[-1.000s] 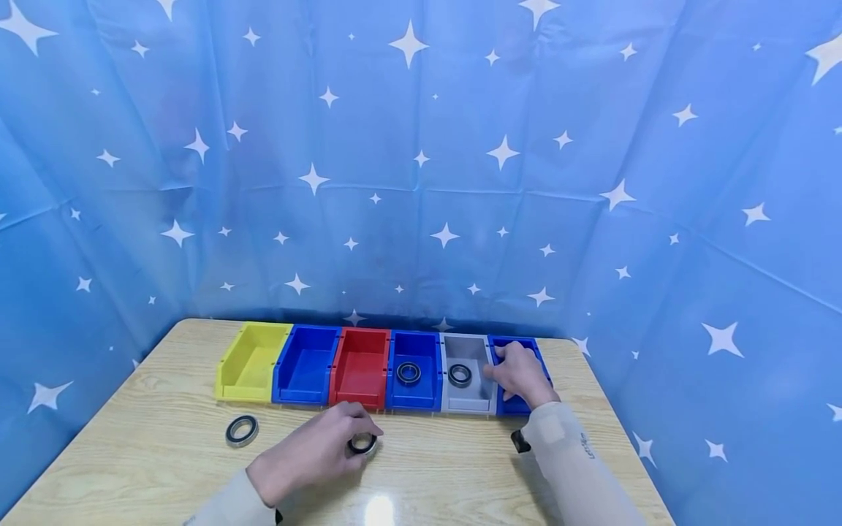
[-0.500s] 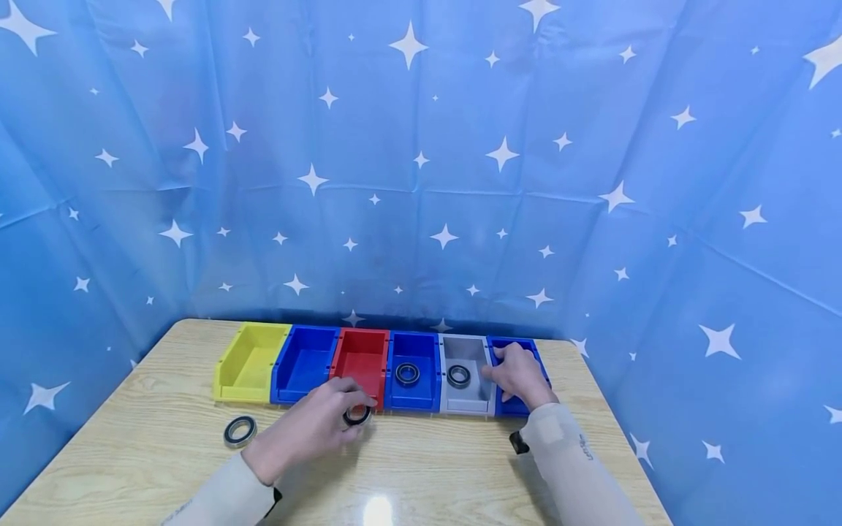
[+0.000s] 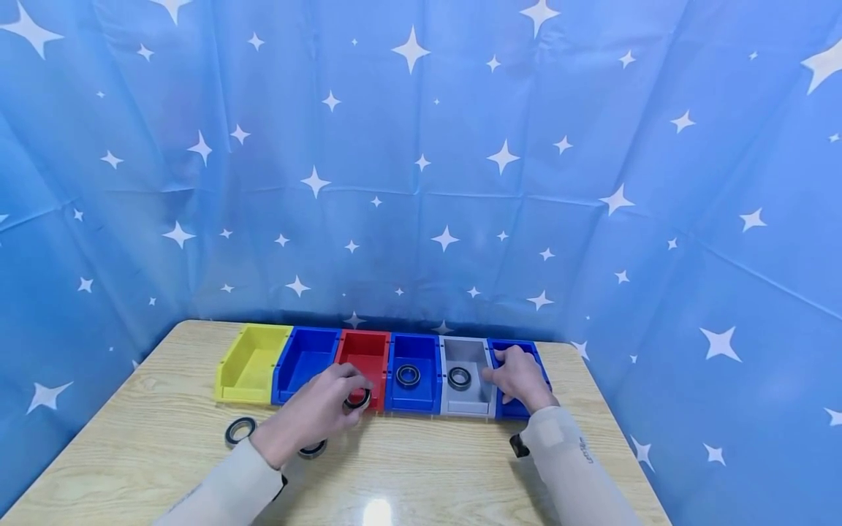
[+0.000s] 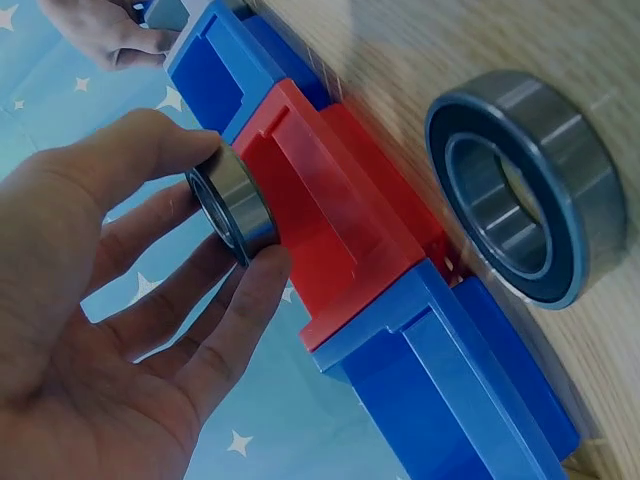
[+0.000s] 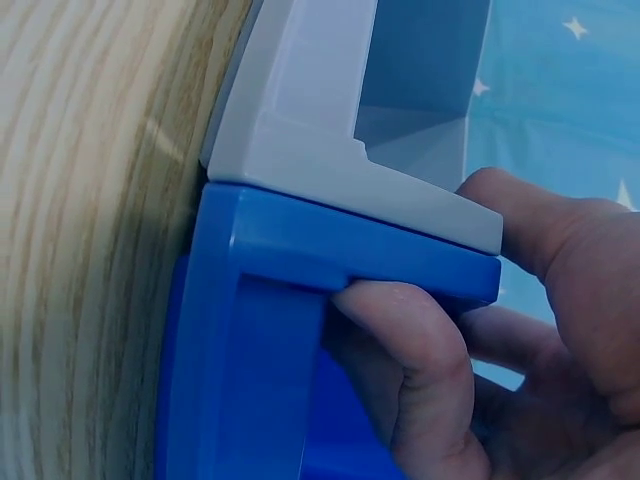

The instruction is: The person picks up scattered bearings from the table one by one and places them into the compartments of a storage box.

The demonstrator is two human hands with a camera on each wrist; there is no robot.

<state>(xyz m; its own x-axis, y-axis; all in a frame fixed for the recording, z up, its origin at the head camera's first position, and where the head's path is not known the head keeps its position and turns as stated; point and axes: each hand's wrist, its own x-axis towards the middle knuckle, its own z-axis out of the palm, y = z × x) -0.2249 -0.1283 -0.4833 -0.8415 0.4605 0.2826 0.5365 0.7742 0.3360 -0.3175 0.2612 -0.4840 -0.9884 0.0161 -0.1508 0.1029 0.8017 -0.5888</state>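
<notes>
Table (image 3: 427, 475): bin row (image 3: 389, 358) stood across its 12 o'clock side. Right hand (image 3: 522, 376), toward 3 o'clock, pinched the adjoining walls of grey bin (image 5: 290, 160) and blue end bin (image 5: 300, 240). Left hand (image 3: 316, 413), fingers half curled, held a bearing (image 4: 245, 196) by its outer ring at the 6 o'clock lip of the red bin (image 3: 364, 349). Judged heavy for its size, rigid, slick; best gripped across the rim.
</notes>
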